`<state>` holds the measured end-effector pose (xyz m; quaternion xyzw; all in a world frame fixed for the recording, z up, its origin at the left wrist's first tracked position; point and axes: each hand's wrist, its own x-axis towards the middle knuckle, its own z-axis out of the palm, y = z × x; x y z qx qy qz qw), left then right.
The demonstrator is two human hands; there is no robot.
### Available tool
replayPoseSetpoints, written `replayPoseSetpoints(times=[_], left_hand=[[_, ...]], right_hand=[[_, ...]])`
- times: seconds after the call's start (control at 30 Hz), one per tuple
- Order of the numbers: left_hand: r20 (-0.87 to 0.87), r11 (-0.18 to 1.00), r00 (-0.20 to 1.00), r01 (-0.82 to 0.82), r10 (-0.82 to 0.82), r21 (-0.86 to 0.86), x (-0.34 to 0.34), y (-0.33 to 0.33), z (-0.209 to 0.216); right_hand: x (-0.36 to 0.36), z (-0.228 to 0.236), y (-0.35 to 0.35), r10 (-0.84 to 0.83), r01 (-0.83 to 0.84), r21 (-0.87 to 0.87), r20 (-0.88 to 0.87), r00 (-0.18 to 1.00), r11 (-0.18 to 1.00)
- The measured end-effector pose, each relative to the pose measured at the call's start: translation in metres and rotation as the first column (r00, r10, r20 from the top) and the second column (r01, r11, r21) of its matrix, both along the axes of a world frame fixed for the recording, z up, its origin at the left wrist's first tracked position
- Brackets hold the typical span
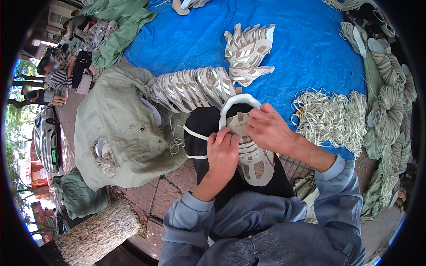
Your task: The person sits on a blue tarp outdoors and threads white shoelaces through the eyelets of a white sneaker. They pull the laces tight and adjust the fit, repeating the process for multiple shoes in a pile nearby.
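A beige and white shoe upper (258,170) lies across my lap, its toe toward me and its pale padded collar (228,106) away from me. My left hand (223,153) is closed on the left edge of its lacing area, with thumb and fingers pinched. From the right, my right hand (271,129) pinches the upper beside its tongue (239,126). The fingers hide whether a lace end is also in either grip. A white lace (195,133) is draped over the dark cloth on my left leg, and its loose loops hang at the left.
A blue tarp (310,48) spreads ahead, bearing a fan of uppers (250,53) and a heap of white laces (328,115). A row of stacked uppers (195,88) adjoins a bulging grey-green sack (124,133). More bundled uppers (388,97) line the right; a tree trunk (97,235) stands lower left.
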<state>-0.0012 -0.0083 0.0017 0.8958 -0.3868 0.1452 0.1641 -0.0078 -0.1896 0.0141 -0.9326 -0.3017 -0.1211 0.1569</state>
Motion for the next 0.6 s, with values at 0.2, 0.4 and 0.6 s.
replayPoseSetpoints(times=[0.2,0.4,0.6], left_hand=[[0.010,1.000,1.000,-0.022,0.022,-0.001,0.000,0.000,0.001],[0.050,0.999,0.999,-0.006,0.004,0.036,0.001,0.000,0.001],[-0.104,0.994,0.992,0.078,-0.070,0.073,0.012,0.003,0.005]], right_hand=[[0.001,-0.005,0.017,-0.053,0.049,-0.206,-0.011,0.999,0.977],[0.012,-0.020,0.016,0.130,-0.127,0.071,-0.035,0.991,0.989],[0.005,-0.024,0.017,0.063,-0.077,0.159,0.091,0.994,0.984]])
